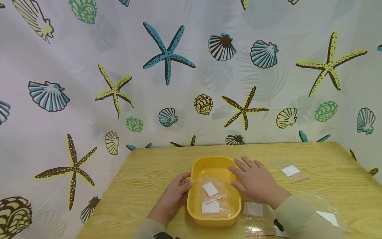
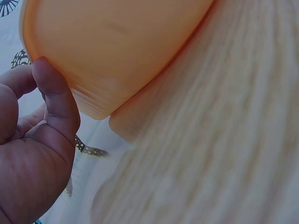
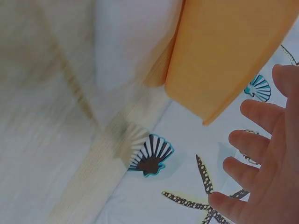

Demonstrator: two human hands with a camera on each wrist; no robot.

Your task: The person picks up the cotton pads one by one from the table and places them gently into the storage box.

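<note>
A yellow plastic tub stands on the wooden table near its front edge. Inside lie two clear zip bags, each with a white square in it. My left hand rests against the tub's left wall, the thumb touching the outside of the tub and the fingers loosely bent. My right hand is flat with its fingers spread, over the tub's right rim; it holds nothing.
More clear bags with white squares lie on the table: one at the right back, one in front of the tub's right corner, one by my right sleeve. A seashell-print curtain hangs behind the table.
</note>
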